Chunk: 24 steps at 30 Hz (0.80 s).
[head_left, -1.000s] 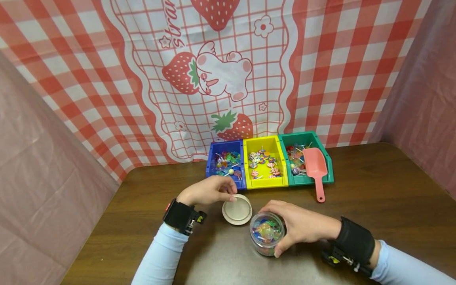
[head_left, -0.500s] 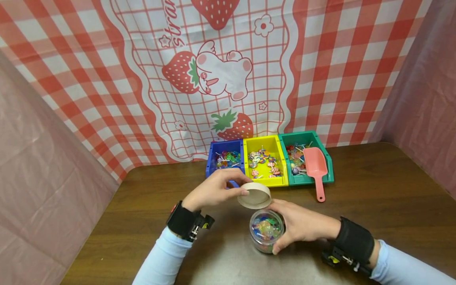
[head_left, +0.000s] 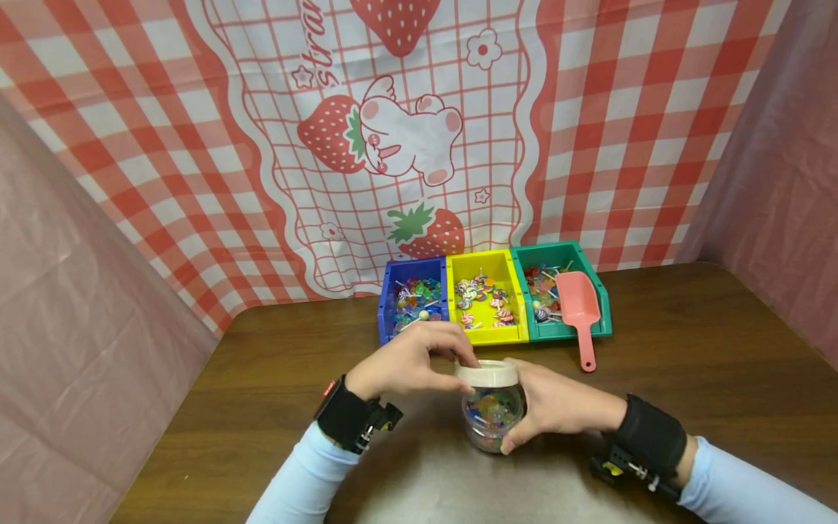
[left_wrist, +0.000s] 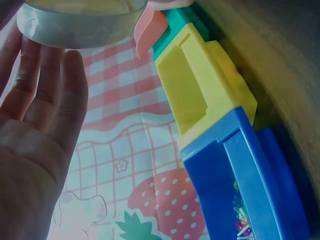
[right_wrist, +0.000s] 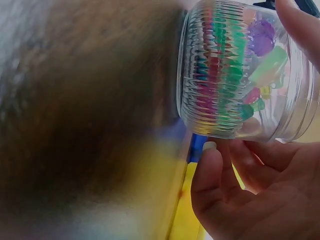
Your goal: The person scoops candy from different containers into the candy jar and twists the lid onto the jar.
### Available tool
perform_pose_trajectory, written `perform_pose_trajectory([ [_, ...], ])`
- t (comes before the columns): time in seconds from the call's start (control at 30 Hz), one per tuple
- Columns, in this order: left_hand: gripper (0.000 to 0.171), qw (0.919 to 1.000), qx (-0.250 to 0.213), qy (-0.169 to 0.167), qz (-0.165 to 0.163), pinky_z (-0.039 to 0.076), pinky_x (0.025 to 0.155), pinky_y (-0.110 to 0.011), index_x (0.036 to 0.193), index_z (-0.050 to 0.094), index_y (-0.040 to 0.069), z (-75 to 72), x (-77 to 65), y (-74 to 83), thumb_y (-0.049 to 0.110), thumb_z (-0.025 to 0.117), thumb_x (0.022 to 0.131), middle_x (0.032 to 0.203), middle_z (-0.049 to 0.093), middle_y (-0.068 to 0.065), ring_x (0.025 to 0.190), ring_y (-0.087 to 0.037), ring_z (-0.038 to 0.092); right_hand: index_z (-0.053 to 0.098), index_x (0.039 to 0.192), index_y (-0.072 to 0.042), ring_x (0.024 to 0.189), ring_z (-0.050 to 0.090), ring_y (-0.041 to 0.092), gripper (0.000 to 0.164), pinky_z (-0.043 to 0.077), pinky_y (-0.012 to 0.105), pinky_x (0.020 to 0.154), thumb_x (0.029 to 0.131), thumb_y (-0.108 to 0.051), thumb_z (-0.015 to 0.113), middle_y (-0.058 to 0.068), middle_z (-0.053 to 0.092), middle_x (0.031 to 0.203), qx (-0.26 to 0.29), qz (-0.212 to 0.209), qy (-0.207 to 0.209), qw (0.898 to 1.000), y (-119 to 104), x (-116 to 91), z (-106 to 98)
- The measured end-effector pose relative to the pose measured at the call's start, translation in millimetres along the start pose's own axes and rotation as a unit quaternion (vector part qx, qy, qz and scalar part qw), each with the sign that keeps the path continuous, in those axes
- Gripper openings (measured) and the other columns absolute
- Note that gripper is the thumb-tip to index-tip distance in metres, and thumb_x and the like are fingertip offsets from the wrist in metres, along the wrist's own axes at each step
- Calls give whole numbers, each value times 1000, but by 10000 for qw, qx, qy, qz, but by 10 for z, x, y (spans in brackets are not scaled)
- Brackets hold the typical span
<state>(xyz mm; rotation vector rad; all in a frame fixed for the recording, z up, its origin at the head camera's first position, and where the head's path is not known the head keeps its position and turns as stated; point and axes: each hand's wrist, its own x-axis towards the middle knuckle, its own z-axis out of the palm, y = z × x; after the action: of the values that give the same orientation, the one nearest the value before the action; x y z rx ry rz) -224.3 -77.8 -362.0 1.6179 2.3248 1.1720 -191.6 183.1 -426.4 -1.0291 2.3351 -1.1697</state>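
A clear jar (head_left: 491, 418) with colourful candy-like pieces inside stands on the table, tilted slightly in the head view. My right hand (head_left: 566, 402) grips its side, fingers behind and thumb in front; the right wrist view shows the jar's ribbed lower wall (right_wrist: 215, 75) and bright translucent pieces. A cream-white round lid (head_left: 489, 374) overlaps the jar's mouth. My left hand (head_left: 409, 364) pinches the lid's left edge between thumb and fingers. In the left wrist view the lid's rim (left_wrist: 80, 31) lies right at the fingertips.
Behind the hands stand joined blue (head_left: 385, 309), yellow (head_left: 491, 336) and green (head_left: 604, 320) bins, holding small candies and lollipops. A pink scoop (head_left: 579, 302) leans on the green bin, its handle over the front edge. A checked strawberry cloth (head_left: 609, 145) hangs behind the table.
My left hand has picked the lid up from the table and carried it right, onto the jar's mouth. My right hand keeps its grip, and the jar has shifted slightly away from me.
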Motion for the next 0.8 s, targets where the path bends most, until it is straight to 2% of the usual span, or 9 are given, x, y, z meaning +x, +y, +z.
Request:
perform_pose_trajectory([
  [0.17, 22, 9990, 222, -355, 137, 50, 86, -25, 97, 72, 14, 54, 32, 47, 18, 85, 81, 97, 63, 10, 93, -4, 57, 47, 135, -4, 107, 58, 19, 82, 49, 36, 92, 72, -35, 91, 3, 58, 124, 118, 85, 75, 9999, 20, 5, -11],
  [0.3, 23, 9951, 695, -685, 145, 47, 84, -19, 96, 70, 13, 94, 59, 109, 17, 85, 80, 95, 60, 7, 90, -3, 55, 48, 132, -4, 104, 59, 18, 80, 50, 35, 89, 72, -36, 91, 3, 58, 121, 132, 139, 133, 9997, 26, -1, -12],
  [0.47, 25, 9869, 1291, -970, 43, 42, 81, -13, 94, 68, 16, 159, 87, 164, 20, 86, 78, 92, 56, 9, 86, -2, 51, 51, 127, -5, 101, 58, 16, 79, 49, 33, 87, 70, -42, 91, 0, 58, 115, -128, 102, 260, 9995, 37, -3, -5],
  [0.8, 26, 9796, 1520, -1306, -138, 39, 76, -11, 93, 65, 18, 245, 94, 186, 21, 86, 78, 90, 52, 11, 85, -1, 48, 53, 123, -7, 98, 57, 13, 77, 48, 30, 85, 69, -47, 90, -2, 57, 112, -246, -55, 389, 9989, 59, -2, 11],
])
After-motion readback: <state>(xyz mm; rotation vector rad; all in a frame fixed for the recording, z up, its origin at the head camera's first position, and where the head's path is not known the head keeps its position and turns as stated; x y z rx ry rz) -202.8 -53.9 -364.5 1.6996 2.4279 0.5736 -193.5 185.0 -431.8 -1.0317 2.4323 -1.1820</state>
